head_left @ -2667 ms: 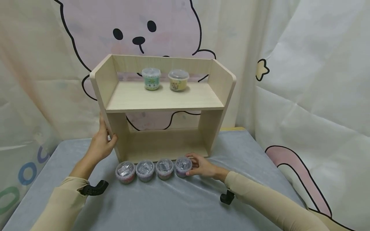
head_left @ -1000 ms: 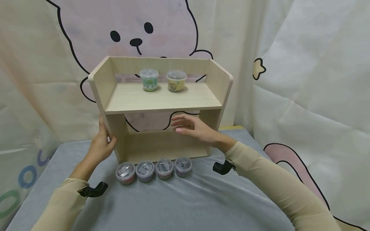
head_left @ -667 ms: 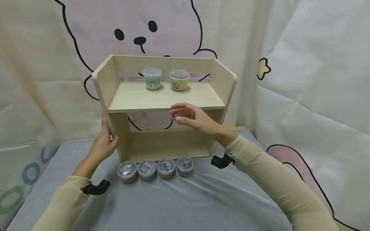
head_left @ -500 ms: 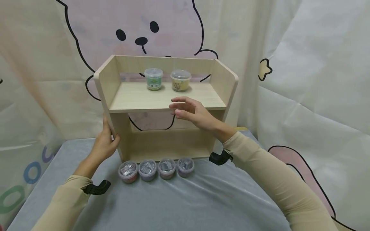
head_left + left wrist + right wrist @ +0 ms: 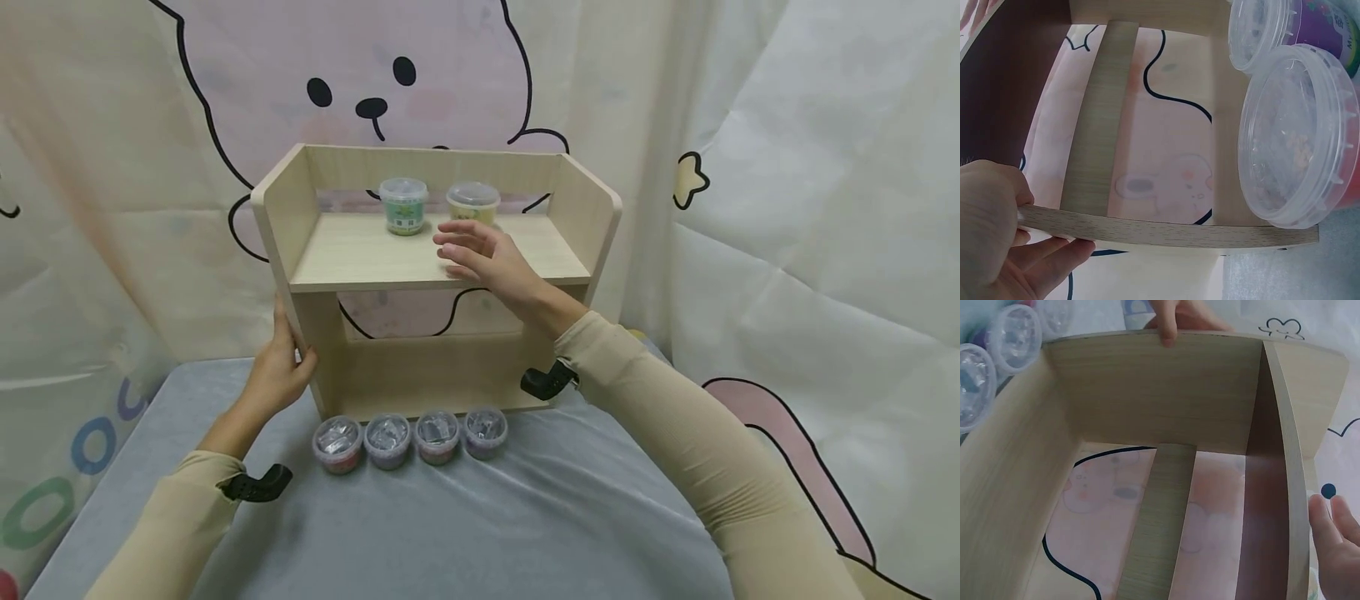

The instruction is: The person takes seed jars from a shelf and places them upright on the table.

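Note:
A light wooden two-tier shelf (image 5: pixel 427 375) stands on the table. My left hand (image 5: pixel 273 375) grips its left side panel, thumb on one side and fingers on the other, as the left wrist view shows. My right hand (image 5: pixel 491 267) hovers at the upper board with loosely bent fingers and nothing in them. It partly covers a lidded tub with a yellow label (image 5: pixel 474 197). To the left of that sits a lidded tub with a green label (image 5: pixel 405 208). In the left wrist view, a reddish tub (image 5: pixel 1297 137) shows large beside the shelf.
Several clear-lidded tubs (image 5: pixel 387 442) line up along the shelf's front foot on the grey-blue tablecloth (image 5: pixel 420 533). A printed curtain (image 5: pixel 420 75) hangs close behind the shelf, and another white cloth (image 5: pixel 810 250) hangs to the right.
My right hand has left the rightmost tub in the front row and risen past the lower tier to the upper board. The left hand keeps its grip; the tubs have not moved.

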{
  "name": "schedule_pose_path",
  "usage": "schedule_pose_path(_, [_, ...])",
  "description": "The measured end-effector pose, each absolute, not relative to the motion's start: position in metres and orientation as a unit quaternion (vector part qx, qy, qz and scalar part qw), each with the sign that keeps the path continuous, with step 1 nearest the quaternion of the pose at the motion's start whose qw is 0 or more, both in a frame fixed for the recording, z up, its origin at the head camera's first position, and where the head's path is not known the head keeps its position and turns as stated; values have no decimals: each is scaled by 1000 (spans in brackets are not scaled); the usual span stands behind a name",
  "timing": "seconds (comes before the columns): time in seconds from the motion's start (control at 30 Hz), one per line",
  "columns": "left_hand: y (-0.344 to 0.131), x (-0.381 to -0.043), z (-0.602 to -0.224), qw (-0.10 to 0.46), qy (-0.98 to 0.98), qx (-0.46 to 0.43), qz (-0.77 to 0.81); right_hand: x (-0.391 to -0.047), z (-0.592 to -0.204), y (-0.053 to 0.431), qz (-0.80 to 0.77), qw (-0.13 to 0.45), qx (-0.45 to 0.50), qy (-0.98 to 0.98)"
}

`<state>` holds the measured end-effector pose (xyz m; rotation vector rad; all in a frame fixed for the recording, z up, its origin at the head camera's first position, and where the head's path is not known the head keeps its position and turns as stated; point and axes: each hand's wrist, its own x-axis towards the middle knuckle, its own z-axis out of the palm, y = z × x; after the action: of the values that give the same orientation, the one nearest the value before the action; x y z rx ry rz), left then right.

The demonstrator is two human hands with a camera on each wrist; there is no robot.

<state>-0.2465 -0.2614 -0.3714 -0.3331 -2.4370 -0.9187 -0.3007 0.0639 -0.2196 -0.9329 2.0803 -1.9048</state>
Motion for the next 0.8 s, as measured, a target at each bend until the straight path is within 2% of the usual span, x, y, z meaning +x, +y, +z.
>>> schedule_pose_path(0.8, [-263,-249,-374,236,-905,-119,-334,-357,-208,8,-652,92,-189,728])
